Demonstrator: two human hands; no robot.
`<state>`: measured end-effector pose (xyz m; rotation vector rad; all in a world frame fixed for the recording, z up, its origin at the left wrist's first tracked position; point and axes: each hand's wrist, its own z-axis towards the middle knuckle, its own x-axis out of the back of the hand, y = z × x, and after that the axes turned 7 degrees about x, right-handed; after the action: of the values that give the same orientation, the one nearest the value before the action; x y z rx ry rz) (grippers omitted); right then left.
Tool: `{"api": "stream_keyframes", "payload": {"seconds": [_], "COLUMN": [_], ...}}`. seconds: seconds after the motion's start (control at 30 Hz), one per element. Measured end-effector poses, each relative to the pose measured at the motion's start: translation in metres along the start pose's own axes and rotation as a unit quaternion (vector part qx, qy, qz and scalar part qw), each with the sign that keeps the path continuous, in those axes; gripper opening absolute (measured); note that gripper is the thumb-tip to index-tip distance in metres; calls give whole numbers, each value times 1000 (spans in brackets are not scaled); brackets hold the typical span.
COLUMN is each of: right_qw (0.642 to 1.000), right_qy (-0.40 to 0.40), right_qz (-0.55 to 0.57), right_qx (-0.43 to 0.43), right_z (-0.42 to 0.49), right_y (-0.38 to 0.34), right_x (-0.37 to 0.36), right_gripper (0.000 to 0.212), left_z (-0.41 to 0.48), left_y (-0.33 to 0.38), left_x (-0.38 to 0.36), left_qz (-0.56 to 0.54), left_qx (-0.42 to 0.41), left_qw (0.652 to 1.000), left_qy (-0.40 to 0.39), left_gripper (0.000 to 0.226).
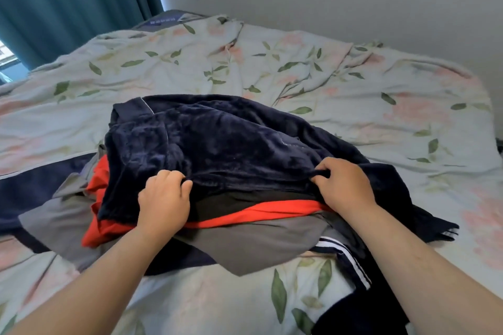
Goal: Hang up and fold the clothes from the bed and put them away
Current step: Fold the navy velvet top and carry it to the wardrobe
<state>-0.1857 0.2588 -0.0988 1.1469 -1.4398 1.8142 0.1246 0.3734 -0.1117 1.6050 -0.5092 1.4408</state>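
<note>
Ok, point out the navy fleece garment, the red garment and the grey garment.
navy fleece garment point(223, 144), head view, middle of its plush top.
red garment point(272, 211), head view, strip showing under the fleece.
grey garment point(245, 242), head view, flat front panel.

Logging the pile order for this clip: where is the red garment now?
In the head view the red garment sits mid-pile, centre frame, below the navy fleece that the left hand and right hand grip, above the grey garment.
</note>
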Motion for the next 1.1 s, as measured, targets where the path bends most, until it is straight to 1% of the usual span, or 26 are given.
{"api": "stream_keyframes", "payload": {"seconds": [0.1,0.13,0.2,0.27,0.3,0.37,0.43,0.5,0.57,0.6,0.67,0.73,0.8,0.83,0.87,0.93,0.97,1.0,1.03,1.07,1.1], "right_qw": [998,996,990,985,983,978,972,965,967,971,972,961,954,953,952,952,953,955,959,965,973], "right_qy": [60,79,111,118,106,95,88,65,23,-7,-71,-139,-203,-226,-242,-264,-267,-260,-241,-209,-165], "right_qz": [13,26,65,105,124,154,196,229,217,197,174,192,172,148,123,93,98,114,135,154,160], "right_qx": [28,38,57,76,85,99,97,106,127,135,143,141,139,139,138,120,106,91,69,40,6], "right_z": [-16,-23,-41,-66,-75,-101,-138,-175,-210,-227,-260,-289,-314,-324,-332,-340,-340,-339,-336,-333,-328], "right_y": [-13,-19,-33,-50,-58,-77,-106,-139,-174,-191,-223,-243,-255,-258,-258,-252,-246,-238,-230,-221,-210], "right_x": [8,10,15,17,17,22,30,35,32,28,19,6,-10,-18,-25,-32,-33,-32,-32,-33,-35], "right_gripper": [10,13,15,11,8,8,12,21,28,30,31,30,30,29,27,24,26,29,30,30,32], "left_z": [-3,-5,-13,-31,-40,-65,-99,-123,-140,-147,-161,-169,-182,-192,-204,-222,-228,-230,-230,-227,-221], "left_y": [-9,-14,-27,-42,-50,-74,-110,-153,-201,-226,-284,-342,-374,-377,-371,-343,-325,-304,-280,-255,-227], "left_x": [16,23,45,71,82,108,140,167,189,198,207,202,189,183,182,182,182,181,179,175,171], "left_qz": [-119,-138,-142,-147,-142,-126,-105,-93,-78,-70,-57,-39,-3,28,70,154,176,178,164,145,126], "left_qx": [8,3,-24,-42,-44,-43,-50,-60,-52,-36,2,37,63,70,71,40,14,-14,-43,-76,-114], "left_qw": [993,990,989,987,988,991,993,993,995,995,991,983,975,967,955,920,907,902,905,915,926], "left_qy": [-2,10,36,49,44,29,-20,-41,-46,-62,-121,-174,-212,-243,-279,-357,-383,-394,-390,-369,-338], "left_gripper": [28,29,32,38,37,26,23,34,54,63,79,94,100,96,87,68,62,59,58,55,47]}}
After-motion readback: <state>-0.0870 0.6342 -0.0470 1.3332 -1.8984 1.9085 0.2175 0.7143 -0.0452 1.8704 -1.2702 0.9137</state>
